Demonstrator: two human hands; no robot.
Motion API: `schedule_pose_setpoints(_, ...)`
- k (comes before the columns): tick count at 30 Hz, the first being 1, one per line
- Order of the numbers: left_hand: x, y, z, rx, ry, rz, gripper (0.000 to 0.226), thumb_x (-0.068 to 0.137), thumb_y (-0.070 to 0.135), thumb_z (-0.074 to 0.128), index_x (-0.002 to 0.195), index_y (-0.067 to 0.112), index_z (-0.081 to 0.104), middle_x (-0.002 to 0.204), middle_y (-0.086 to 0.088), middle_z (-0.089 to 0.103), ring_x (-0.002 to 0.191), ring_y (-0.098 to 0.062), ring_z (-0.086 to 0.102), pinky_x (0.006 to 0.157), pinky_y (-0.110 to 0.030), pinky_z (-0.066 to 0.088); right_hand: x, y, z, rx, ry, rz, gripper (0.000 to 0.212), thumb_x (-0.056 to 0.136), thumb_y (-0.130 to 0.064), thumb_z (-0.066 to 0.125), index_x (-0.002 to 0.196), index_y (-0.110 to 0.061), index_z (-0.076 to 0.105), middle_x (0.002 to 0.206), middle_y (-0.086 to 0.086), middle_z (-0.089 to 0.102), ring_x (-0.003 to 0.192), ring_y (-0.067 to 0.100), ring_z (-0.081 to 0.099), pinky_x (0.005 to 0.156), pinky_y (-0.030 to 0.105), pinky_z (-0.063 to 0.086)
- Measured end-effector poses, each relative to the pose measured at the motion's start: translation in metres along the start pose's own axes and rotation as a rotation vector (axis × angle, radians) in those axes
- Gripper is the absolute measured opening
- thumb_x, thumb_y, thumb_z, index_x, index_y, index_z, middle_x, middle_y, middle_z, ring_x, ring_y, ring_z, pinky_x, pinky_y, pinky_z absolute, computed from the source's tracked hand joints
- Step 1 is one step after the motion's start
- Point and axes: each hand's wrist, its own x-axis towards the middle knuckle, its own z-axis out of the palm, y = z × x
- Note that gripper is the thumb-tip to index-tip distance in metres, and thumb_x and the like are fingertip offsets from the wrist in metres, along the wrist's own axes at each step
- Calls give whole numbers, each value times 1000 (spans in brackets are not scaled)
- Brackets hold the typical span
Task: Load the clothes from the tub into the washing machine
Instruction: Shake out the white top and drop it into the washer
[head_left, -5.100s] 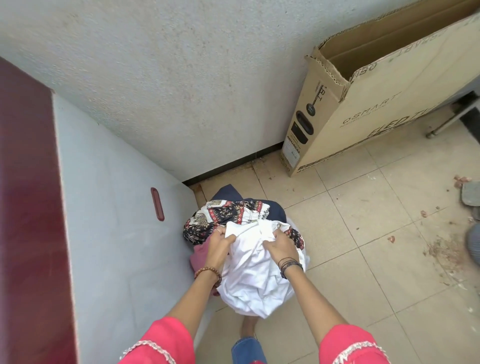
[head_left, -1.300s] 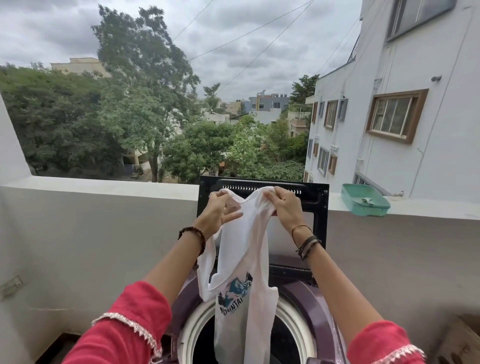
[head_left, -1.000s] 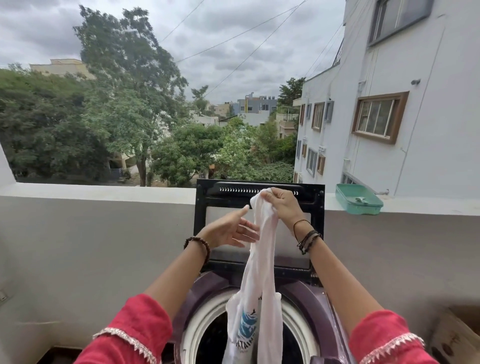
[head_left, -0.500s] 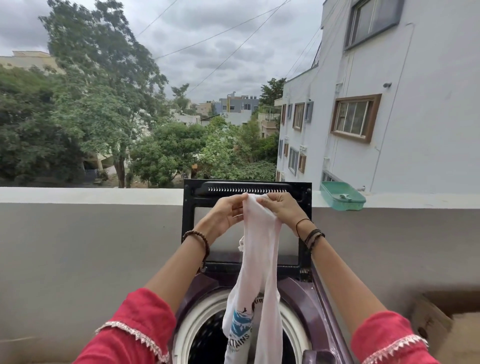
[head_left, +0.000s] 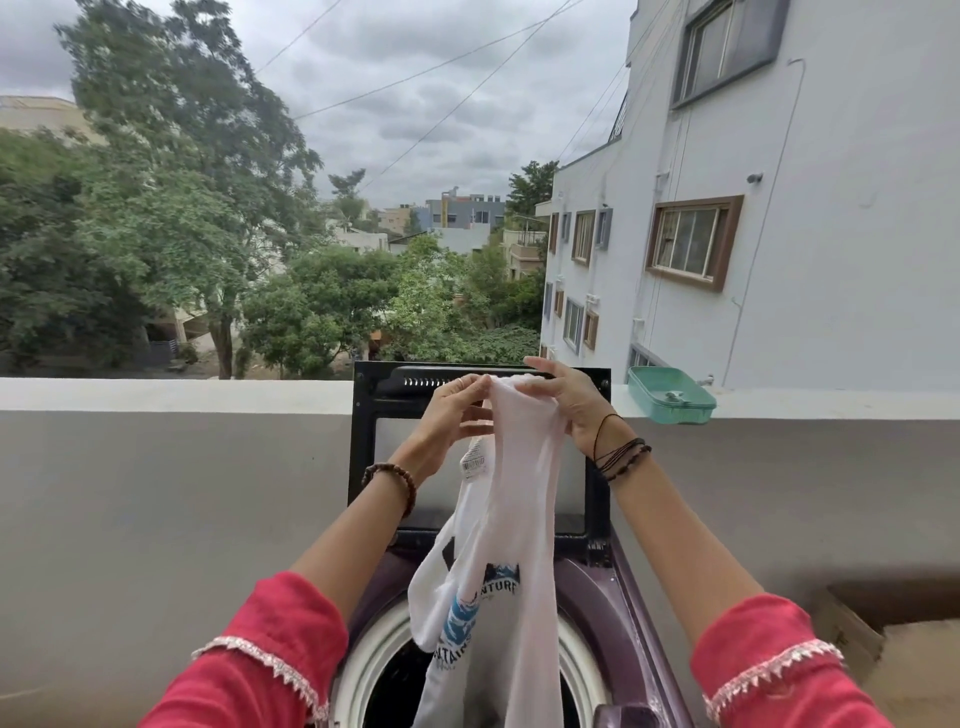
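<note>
Both hands (head_left: 511, 408) hold white shirt (head_left: 506, 530) above washer (head_left: 597, 613).

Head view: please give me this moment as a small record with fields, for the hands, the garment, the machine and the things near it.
left hand: fingers pinch the top of the white T-shirt
right hand: grips the same top edge
white T-shirt: hangs bunched, lower end in the drum opening
washing machine: purple top, lid raised upright
ledge: green tray rests on it, right of the lid
cardboard box: lower right, beside the machine
</note>
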Motion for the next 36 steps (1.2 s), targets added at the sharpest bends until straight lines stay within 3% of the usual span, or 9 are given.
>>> schedule_pose_setpoints(8,-11,-71,-40,2,359,-412,16,97,15,45,99,7,57,89,-6,61,81,-21,57,67,-30,50,-4,-17,18,-163,-5,-236,40,78,6,67,115,-6,63,88,7,63,71,8,55,66,13,49)
schedule_pose_setpoints(12,-40,-122,-60,73,284,-684,24,97,19,44,114,4,52,110,-13,53,110,-30,49,89,-39,43,-6,-27,24,-191,0,-308,37,77,8,67,113,-2,63,80,2,64,68,7,56,61,10,49)
schedule_pose_setpoints(15,-61,-153,-60,53,156,-844,53,95,37,45,134,1,40,121,-14,48,130,-30,38,106,-41,33,-6,-34,26,-180,20,-352,33,77,7,67,108,-3,64,79,3,64,68,8,57,59,9,49)
schedule_pose_setpoints(17,-70,-166,-51,-23,104,-902,68,91,48,48,137,0,36,124,-15,53,121,-26,48,98,-37,39,-5,-36,27,-170,38,-367,31,76,7,68,105,-4,65,80,5,64,68,8,57,58,9,49)
schedule_pose_setpoints(20,-81,-181,-41,-91,35,-964,64,83,62,49,115,8,62,74,-9,66,72,-23,60,91,-36,47,-4,-36,26,-171,57,-385,29,75,6,69,100,-8,66,85,11,65,70,11,58,64,14,50)
schedule_pose_setpoints(22,-80,-195,-44,-64,-1,-943,55,74,65,56,97,15,67,82,-5,64,83,-21,56,85,-37,44,-4,-36,24,-184,66,-387,29,75,6,69,99,-9,66,81,6,65,69,9,57,64,13,50)
schedule_pose_setpoints(25,-74,-195,-50,-65,-41,-873,29,85,40,60,99,15,64,96,-6,65,82,-18,61,75,-32,48,-3,-34,16,-178,89,-372,28,76,6,69,99,-10,66,77,-1,64,68,7,57,63,12,49)
schedule_pose_setpoints(29,-63,-153,-52,-130,17,-737,26,89,34,57,91,10,67,67,-4,67,53,-13,62,54,-23,51,5,-26,0,-284,178,-350,24,74,-2,72,91,-19,68,81,-4,64,78,11,58,78,25,49)
schedule_pose_setpoints(36,-13,-50,-64,-368,65,-274,53,88,59,43,101,16,71,99,-8,72,82,-19,70,77,-30,55,13,-10,-16,-487,287,-342,21,77,-11,72,96,-18,73,99,2,68,92,12,58,74,18,44)
